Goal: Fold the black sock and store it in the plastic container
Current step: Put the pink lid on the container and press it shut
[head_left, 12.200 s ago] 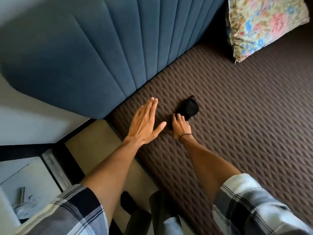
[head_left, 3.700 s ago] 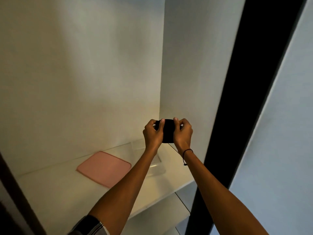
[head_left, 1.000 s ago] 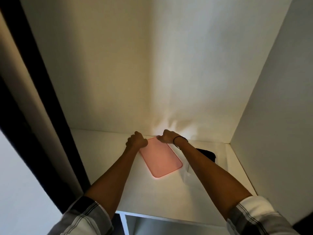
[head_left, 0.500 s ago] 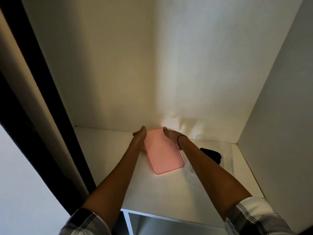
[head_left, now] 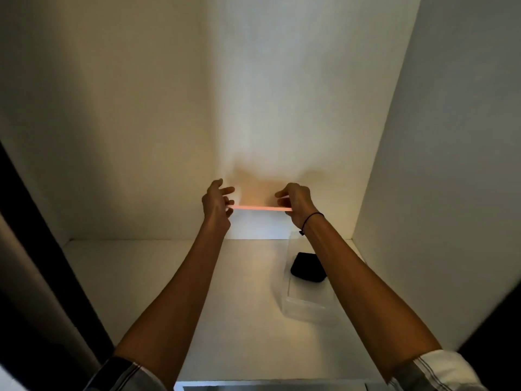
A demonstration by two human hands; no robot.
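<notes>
Lifting off the shelf [head_left: 141,277] since before, the pink lid [head_left: 260,208] hangs pinched between left hand [head_left: 215,203] and right hand [head_left: 296,203]; the black sock [head_left: 306,266] lies in the plastic container [head_left: 304,303].

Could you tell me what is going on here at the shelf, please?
A person is holding a flat pink plastic lid edge-on in the air, the left hand at one end and the right hand at the other. Below, a folded black sock already lies inside a clear plastic container on the white shelf. The container is uncovered.
</notes>
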